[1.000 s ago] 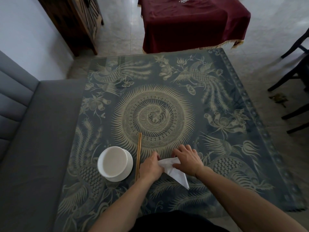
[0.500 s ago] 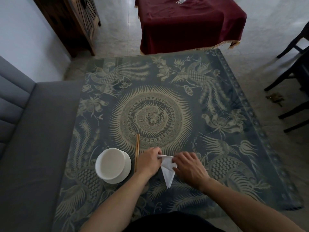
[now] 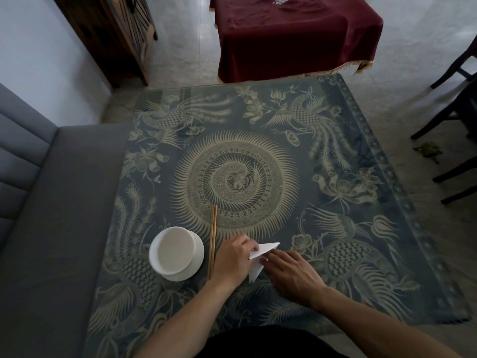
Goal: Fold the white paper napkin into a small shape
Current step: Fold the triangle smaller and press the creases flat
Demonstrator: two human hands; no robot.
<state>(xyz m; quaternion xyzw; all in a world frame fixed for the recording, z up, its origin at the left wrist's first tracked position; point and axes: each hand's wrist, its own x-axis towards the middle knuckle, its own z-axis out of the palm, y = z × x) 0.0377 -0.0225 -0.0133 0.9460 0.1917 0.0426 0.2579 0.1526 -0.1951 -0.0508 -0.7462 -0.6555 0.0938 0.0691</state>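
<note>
The white paper napkin point(image 3: 261, 257) lies near the front edge of the patterned table point(image 3: 335, 202), folded into a narrow pointed shape. One tip points far right, the other points toward me. My left hand point(image 3: 233, 259) pinches the napkin's left edge between thumb and fingers. My right hand point(image 3: 291, 273) rests flat beside it, fingertips pressing on the napkin's right side.
A white bowl point(image 3: 176, 253) stands left of my left hand. A pair of wooden chopsticks point(image 3: 213, 241) lies between bowl and hand. A grey sofa point(image 3: 51, 215) borders the table's left. A table under dark red cloth point(image 3: 291, 34) stands beyond, dark chairs point(image 3: 454, 112) at right.
The napkin went from a wider triangle under both hands to a narrower shape with a flap turned up to the right. My right hand slid off its top to its right side.
</note>
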